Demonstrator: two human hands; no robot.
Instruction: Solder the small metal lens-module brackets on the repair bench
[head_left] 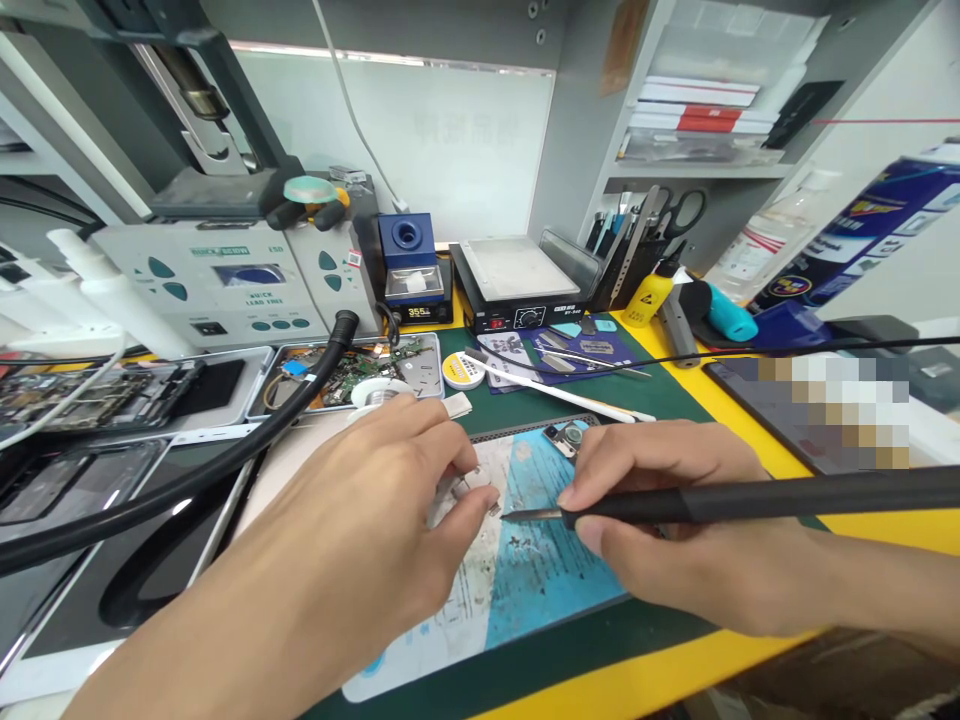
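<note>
My right hand (675, 570) holds a black soldering iron (735, 500) like a pen. Its fine dark tip points left, close to a tiny metallic part (495, 509). Beside that part, my left hand (390, 490) is curled with thumb and forefinger near each other. What those fingers grip is mostly hidden, and I cannot make it out. Both hands are over a worn white-and-blue work pad (555, 590), where small dark bits (525, 543) lie. A small camera module (564, 440) rests on the pad's far edge, by my right fingers.
A black hose (225, 480) crosses the left side over phone parts. Behind are a tray of circuit boards (405, 372), a hot-air station (247, 270), a tip holder (412, 265) and a heating plate (517, 270). A white pen-like tool (570, 390) lies beyond the pad.
</note>
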